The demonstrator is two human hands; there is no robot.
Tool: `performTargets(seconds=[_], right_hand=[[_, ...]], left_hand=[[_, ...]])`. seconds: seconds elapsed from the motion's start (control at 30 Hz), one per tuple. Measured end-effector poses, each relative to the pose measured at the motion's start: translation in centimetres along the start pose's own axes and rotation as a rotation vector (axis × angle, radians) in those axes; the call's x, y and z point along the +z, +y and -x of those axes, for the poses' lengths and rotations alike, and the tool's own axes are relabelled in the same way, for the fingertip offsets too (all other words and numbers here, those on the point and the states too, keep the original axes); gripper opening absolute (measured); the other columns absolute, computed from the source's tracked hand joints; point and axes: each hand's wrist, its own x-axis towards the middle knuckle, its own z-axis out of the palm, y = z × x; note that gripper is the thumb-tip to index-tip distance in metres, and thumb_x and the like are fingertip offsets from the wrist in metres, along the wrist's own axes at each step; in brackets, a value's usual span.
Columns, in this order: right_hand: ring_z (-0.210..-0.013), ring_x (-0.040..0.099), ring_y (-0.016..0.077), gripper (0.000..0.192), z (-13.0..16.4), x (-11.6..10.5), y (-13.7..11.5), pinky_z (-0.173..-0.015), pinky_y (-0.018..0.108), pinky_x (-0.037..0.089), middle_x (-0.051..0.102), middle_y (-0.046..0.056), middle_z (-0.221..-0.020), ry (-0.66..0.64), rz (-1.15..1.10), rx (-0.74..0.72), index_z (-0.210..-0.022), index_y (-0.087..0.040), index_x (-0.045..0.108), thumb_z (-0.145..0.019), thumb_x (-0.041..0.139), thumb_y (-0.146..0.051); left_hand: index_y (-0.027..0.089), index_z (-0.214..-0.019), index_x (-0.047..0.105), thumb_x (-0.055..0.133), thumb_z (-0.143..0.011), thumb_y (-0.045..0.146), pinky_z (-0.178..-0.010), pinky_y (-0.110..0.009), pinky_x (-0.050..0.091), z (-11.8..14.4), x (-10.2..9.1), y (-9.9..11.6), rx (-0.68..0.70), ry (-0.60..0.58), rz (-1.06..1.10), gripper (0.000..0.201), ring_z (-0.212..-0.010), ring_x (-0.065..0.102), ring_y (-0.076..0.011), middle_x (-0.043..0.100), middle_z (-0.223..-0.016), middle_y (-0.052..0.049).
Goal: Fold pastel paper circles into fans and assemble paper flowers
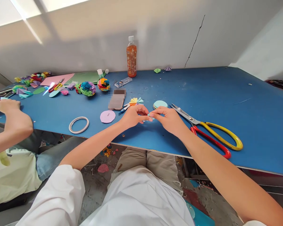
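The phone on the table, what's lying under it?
The phone lies flat on the blue table. Pens and a folded paper fan poke out at its right edge; how far they reach underneath is covered.

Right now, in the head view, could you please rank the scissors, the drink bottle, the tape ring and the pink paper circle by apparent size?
1. Scissors, though nearest the camera.
2. Drink bottle, farther back.
3. Tape ring.
4. Pink paper circle, only slightly smaller than the ring.
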Motion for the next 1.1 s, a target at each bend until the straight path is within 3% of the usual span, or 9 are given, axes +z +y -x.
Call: performTargets(seconds=[0.13,0.23,0.33,0.43,0.53,0.67,0.8,0.97,1.1], right_hand=[[-0.073,0.057,0.017,0.022,0.0,0.0,-0.1,-0.073,0.033,0.044,0.066,0.003,-0.077,0.063,-0.095,0.015,-0.079,-0.021,0.077,-0.08,0.06,-0.034],[-0.087,0.061,0.019,0.029,-0.1,0.2,-0.4,-0.082,0.035,0.047,0.072,0.005,-0.096,0.164,-0.319,0.101,-0.092,-0.022,0.075,-0.082,0.06,-0.045],[-0.095,0.063,0.0191,0.026,-0.3,0.3,-0.5,-0.086,0.034,0.049,0.072,0.004,-0.105,0.113,-0.52,0.208,-0.093,-0.022,0.074,-0.082,0.061,-0.043],[-0.087,0.066,0.017,0.021,-0.4,0.2,-0.7,-0.081,0.032,0.052,0.072,0.004,-0.096,-0.01,-0.679,0.31,-0.089,-0.023,0.074,-0.086,0.058,-0.036],[-0.077,0.066,0.0148,0.019,-0.3,0.1,-1.0,-0.077,0.03,0.054,0.072,0.003,-0.086,-0.053,-0.777,0.348,-0.085,-0.021,0.074,-0.087,0.057,-0.029],[-0.073,0.066,0.012,0.014,-0.2,-0.1,-1.5,-0.075,0.026,0.054,0.072,0.003,-0.08,-0.04,-0.858,0.34,-0.081,-0.019,0.074,-0.084,0.06,-0.022],[-0.071,0.065,0.0105,0.009,-0.1,-0.2,-1.7,-0.075,0.026,0.055,0.072,0.001,-0.077,-0.07,-0.947,0.279,-0.079,-0.02,0.075,-0.078,0.067,-0.022],[-0.077,0.068,0.0138,0.023,0.0,-0.1,-1.3,-0.078,0.03,0.055,0.073,0.0,-0.079,-0.075,-0.946,0.242,-0.082,-0.021,0.075,-0.061,0.083,-0.03],[-0.08,0.069,0.015,0.028,0.0,0.0,-1.0,-0.08,0.031,0.055,0.073,0.0,-0.08,-0.078,-0.913,0.209,-0.08,-0.022,0.074,-0.058,0.085,-0.035]], left_hand=[[0.014,-0.088,0.065,0.082,-0.058,0.028,-0.053,-0.021,0.05,-0.3,-0.2,-0.2,0.04,0.016,0.013,0.037,-0.067,0.061,-0.0111,0.065,-0.07,0.0],[0.015,-0.083,0.067,0.082,-0.061,0.032,-0.056,-0.02,0.047,-0.5,-0.5,-0.5,0.187,0.065,-0.082,0.032,-0.069,0.061,-0.0106,0.067,-0.074,-0.001],[0.016,-0.075,0.067,0.078,-0.067,0.04,-0.053,-0.02,0.044,-0.4,-0.8,-0.6,0.327,0.045,-0.215,0.028,-0.07,0.062,-0.0114,0.07,-0.08,-0.003],[0.017,-0.074,0.067,0.072,-0.075,0.047,-0.052,-0.02,0.045,-0.3,-1.2,-0.9,0.486,0.058,-0.313,0.031,-0.068,0.062,-0.0112,0.071,-0.079,-0.003],[0.017,-0.074,0.067,0.067,-0.08,0.047,-0.056,-0.02,0.047,-0.4,-1.5,-1.2,0.691,0.088,-0.428,0.031,-0.066,0.062,-0.0105,0.07,-0.075,-0.003],[0.019,-0.074,0.067,0.064,-0.085,0.04,-0.059,-0.021,0.049,-0.5,-1.7,-1.3,0.919,0.154,-0.544,0.025,-0.065,0.062,-0.0103,0.07,-0.071,-0.002],[0.02,-0.075,0.067,0.065,-0.086,0.031,-0.065,-0.023,0.051,-0.4,-1.5,-1.0,1.081,0.279,-0.527,0.016,-0.065,0.064,-0.01,0.072,-0.071,0.0],[0.019,-0.078,0.064,0.063,-0.087,0.026,-0.063,-0.023,0.052,-0.4,-1.5,-1.1,1.176,0.418,-0.5,0.011,-0.066,0.065,-0.0098,0.071,-0.072,0.001],[0.018,-0.08,0.061,0.064,-0.087,0.031,-0.056,-0.019,0.051,-0.6,-1.9,-1.4,1.153,0.4,-0.541,0.016,-0.07,0.064,-0.0088,0.069,-0.082,-0.002]])
